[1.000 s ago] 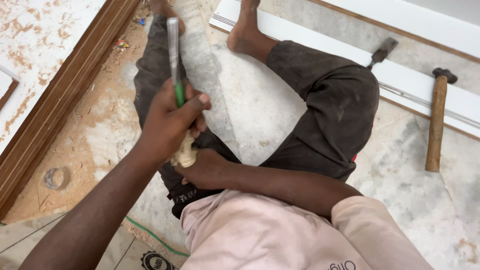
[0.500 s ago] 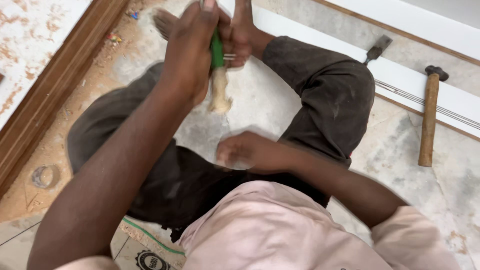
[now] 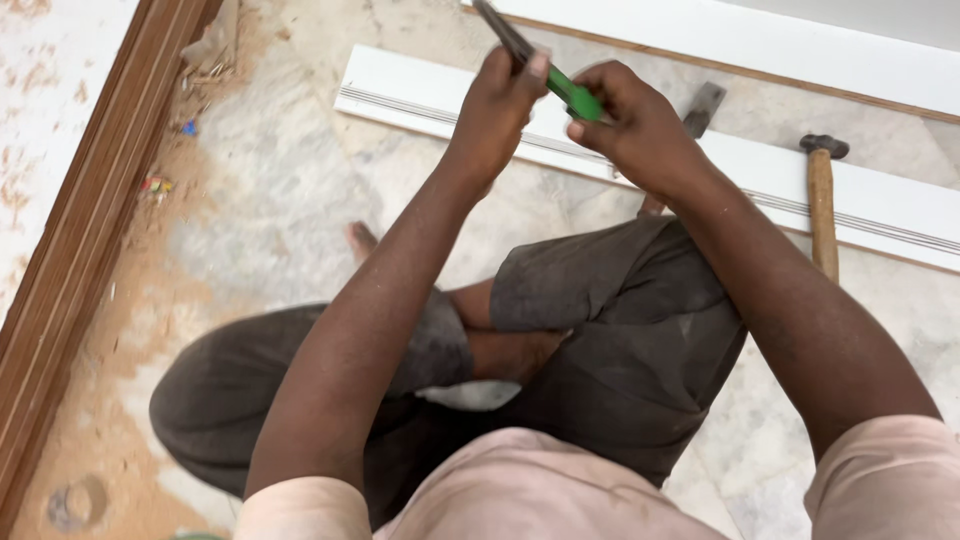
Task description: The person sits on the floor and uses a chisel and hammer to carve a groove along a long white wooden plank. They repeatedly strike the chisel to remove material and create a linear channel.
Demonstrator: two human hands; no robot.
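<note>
**Gripping a green-handled tool with both hands, held out over the knees**

Looking down from the head cam, the person sits cross-legged on a dusty marble floor (image 3: 270,210), both arms stretched forward. The left hand (image 3: 495,105) is closed around the dark metal shaft, and the right hand (image 3: 640,125) is pinched shut on the green end of the tool (image 3: 560,88) — so both grips are clamped on the same thing, almost touching each other.

The long axis is what matters here: the tool runs from about 10 o'clock, where the dark shaft exits the top of the frame, down to about 4 o'clock at the green handle. The tip is out of view, so I can't tell what kind of blade it has. The left hand sits nearer the working end, the right at the butt.

Just beyond the hands lies a white moulding strip (image 3: 420,95). A wooden-handled hammer (image 3: 823,205) rests across it at roughly 3 o'clock from the grip, and a chisel (image 3: 700,105) pokes out right behind the right hand. A brown wooden frame (image 3: 90,220) runs along the left, sawdust beside it.
</note>
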